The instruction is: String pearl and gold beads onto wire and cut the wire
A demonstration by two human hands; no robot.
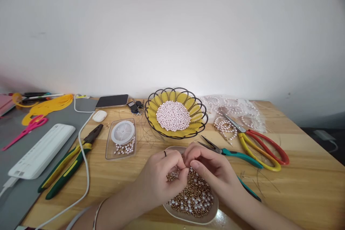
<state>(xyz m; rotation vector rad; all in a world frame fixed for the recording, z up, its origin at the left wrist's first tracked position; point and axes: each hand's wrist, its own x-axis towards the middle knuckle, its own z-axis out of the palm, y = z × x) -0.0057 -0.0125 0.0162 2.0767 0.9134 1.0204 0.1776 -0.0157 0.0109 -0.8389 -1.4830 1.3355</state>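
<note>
The left hand (164, 174) has its thumb and index fingertip pressed together above the dish (215, 206); what lies between them is too small to tell. The right hand (212, 169) is curled, its thumb and index fingertips meeting the left's; I cannot tell whether they pinch anything. A dark ring (165, 153) sits on a left finger.

Under both hands, the dish holds loose gold and pearly beads (194, 201), partly hidden by the fingers. Just right of the dish, teal-handled pliers (239, 156) lie partly behind the right hand. Farther right of it are large scissors (244, 138) with one red and one yellow handle. Beyond the dish stands a yellow basket (153, 115) with a black looped rim, holding a heap of pale pearls (173, 115). Beyond and to the right of the dish, strung pearls (225, 129) lie by a clear plastic bag (260, 118).

Left of the dish and a little beyond it, a clear box (110, 154) contains a white spool (123, 132) above more beads. Farther left of the dish, green-and-yellow pliers (87, 145) rest on the wooden surface (309, 187) near a white cable (86, 169). Farthest left of it, a grey mat (16, 201) carries pink scissors (31, 124).
</note>
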